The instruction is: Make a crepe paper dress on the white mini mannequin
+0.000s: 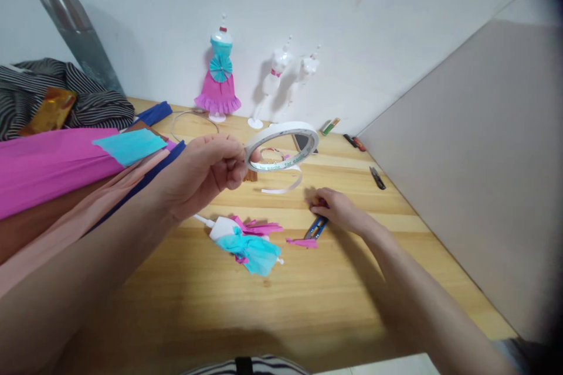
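My left hand is raised over the wooden table, fingers closed on a white roll of double-sided tape whose loose end curls down below it. My right hand rests low on the table with fingers curled over a blue-handled cutter and a small pink paper piece. A pink paper scrap lies beside the cutter. A small white mannequin dressed in turquoise and pink crepe paper lies on its side in front of me.
A dressed mannequin in a pink skirt and two bare white ones stand by the wall. Crepe paper sheets in pink, turquoise, blue and peach lie stacked at left, striped cloth behind. Small black snips lie near a grey panel.
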Action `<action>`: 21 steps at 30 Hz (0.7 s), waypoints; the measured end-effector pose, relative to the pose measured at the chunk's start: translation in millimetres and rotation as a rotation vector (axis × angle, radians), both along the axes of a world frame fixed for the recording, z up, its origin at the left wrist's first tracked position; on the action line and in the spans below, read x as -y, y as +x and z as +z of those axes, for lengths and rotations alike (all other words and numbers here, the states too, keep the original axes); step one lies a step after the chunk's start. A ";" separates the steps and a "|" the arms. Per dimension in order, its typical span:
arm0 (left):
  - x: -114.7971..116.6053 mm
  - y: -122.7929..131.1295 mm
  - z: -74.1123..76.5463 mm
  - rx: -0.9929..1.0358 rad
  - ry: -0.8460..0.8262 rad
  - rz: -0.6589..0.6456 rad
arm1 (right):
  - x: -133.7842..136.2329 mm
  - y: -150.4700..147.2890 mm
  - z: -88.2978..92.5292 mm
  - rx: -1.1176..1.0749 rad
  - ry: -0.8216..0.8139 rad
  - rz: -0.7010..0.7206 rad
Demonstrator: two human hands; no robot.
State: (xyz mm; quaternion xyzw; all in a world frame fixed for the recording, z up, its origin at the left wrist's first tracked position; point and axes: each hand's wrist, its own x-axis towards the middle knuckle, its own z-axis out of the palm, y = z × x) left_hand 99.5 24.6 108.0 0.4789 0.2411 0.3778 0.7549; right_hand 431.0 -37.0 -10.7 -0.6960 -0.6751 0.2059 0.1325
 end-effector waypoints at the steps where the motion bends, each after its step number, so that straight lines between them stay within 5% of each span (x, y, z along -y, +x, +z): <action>1: 0.0 -0.1 -0.1 0.001 0.005 0.002 | -1.0 -1.6 0.1 -0.020 -0.004 0.005; 11: 0.2 -1.6 3.5 -0.007 0.024 0.021 | 10.0 25.9 13.2 -0.236 0.050 -0.157; 21: 12.2 3.1 3.2 -0.015 0.011 0.018 | 10.0 -15.9 0.2 -0.026 0.005 -0.103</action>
